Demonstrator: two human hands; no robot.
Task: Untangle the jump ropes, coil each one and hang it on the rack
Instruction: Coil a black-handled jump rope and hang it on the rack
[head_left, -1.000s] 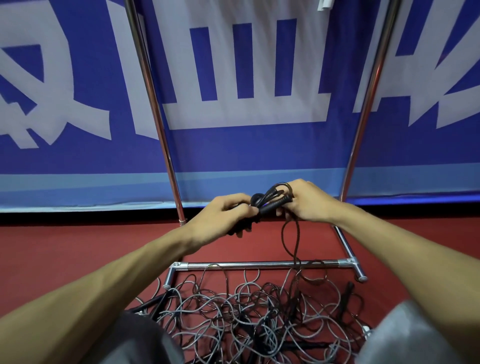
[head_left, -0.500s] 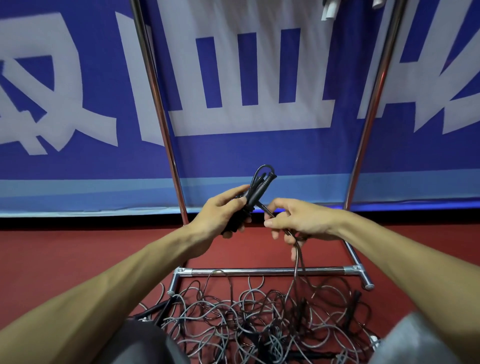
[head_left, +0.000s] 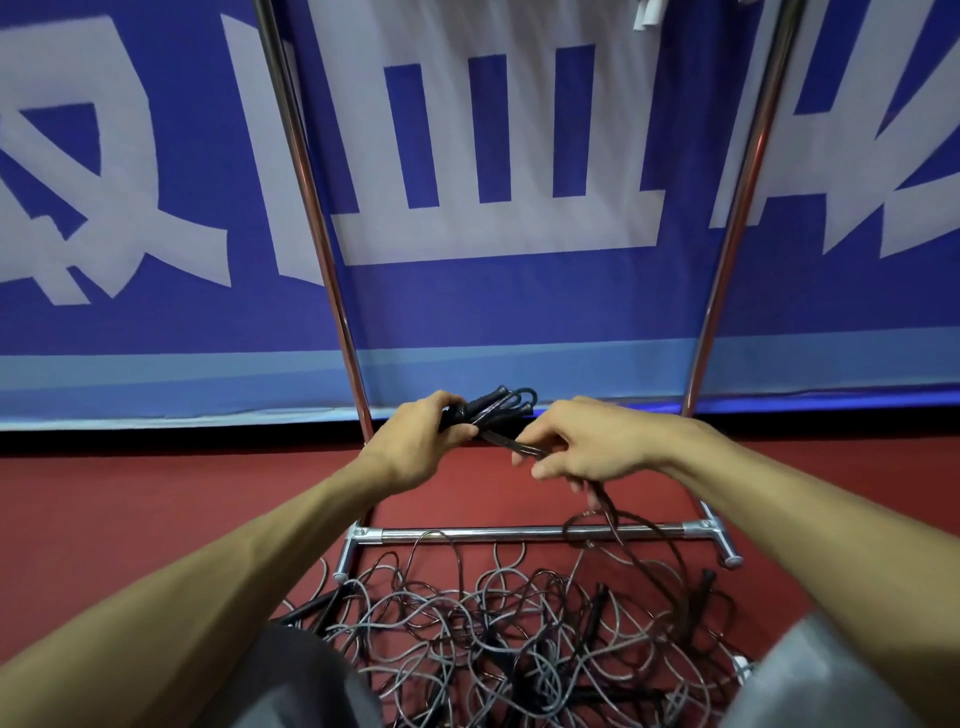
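- left hand (head_left: 415, 449): fingers curled round the black handles (head_left: 491, 408) of a jump rope. The handles are bunched with a few short loops and stick out past the fist on its right side, toward the right hand. It looks like both handles of one rope, but the bundle is too dark to be sure.
- right hand (head_left: 587, 447): just beside the left hand. Thumb and forefinger pinch the same rope's cord (head_left: 524, 446) next to the handles, and the other fingers are loosely bent.
- the cord runs from the bundle in the left hand into the right-hand pinch. It comes out under the right hand, hangs below it, crosses in front of the rack's bottom bar and ends in the pile.
- pile (head_left: 483, 629): tangled grey and black ropes on the floor, directly below both hands and between the two forearms. A few black handles are mixed in.
- rack (head_left: 519, 533): the chrome bottom bar lies below the hands, just above the pile. One upright post rises right behind the left hand. The other rises beyond the right wrist, to its right.
- banner (head_left: 467, 312): blue with big white characters, beyond and above both hands.
- floor (head_left: 156, 519): red, under and to the left of the left forearm.
- shorts (head_left: 291, 680): grey, on the knees below each forearm at the bottom edge.
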